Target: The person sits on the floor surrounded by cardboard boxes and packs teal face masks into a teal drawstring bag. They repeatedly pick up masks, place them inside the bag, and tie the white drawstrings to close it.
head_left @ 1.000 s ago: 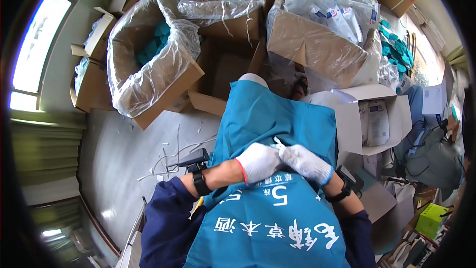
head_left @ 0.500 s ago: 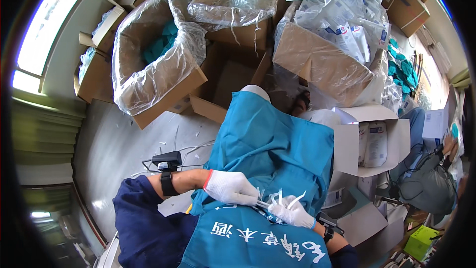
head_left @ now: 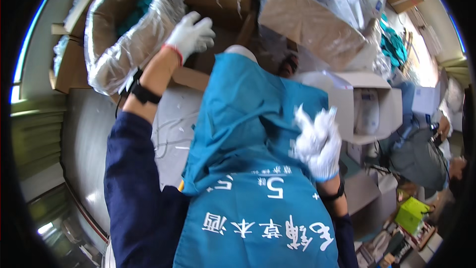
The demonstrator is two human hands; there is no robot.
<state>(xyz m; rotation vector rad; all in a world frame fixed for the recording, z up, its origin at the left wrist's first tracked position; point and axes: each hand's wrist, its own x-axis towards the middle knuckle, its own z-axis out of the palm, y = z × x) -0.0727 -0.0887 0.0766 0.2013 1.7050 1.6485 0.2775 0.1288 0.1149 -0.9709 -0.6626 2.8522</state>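
Note:
My left hand (head_left: pixel 191 37), in a white knit glove, reaches out over an open brown carton (head_left: pixel 218 44), beside a plastic-lined carton (head_left: pixel 99 44) with teal material in it. Its fingers are spread, and nothing shows in them. My right hand (head_left: pixel 320 146), also gloved, is raised above the right side of the teal apron (head_left: pixel 253 129) on my lap. Motion blurs it, but its fingers are bent, and pale tips of thin white strips (head_left: pixel 300 112) stick up among them.
Ahead on the right stands a carton (head_left: pixel 312 25) heaped with clear packets. A white carton (head_left: pixel 342 99) with packets lies to my right. Beyond it sits another person (head_left: pixel 416 159) in grey. Cables (head_left: pixel 166 131) lie on the floor at left.
My hands were together over the apron with thin white strips between them. The left has swung forward and left to the cartons, its fingers opening; the right has lifted forward and right.

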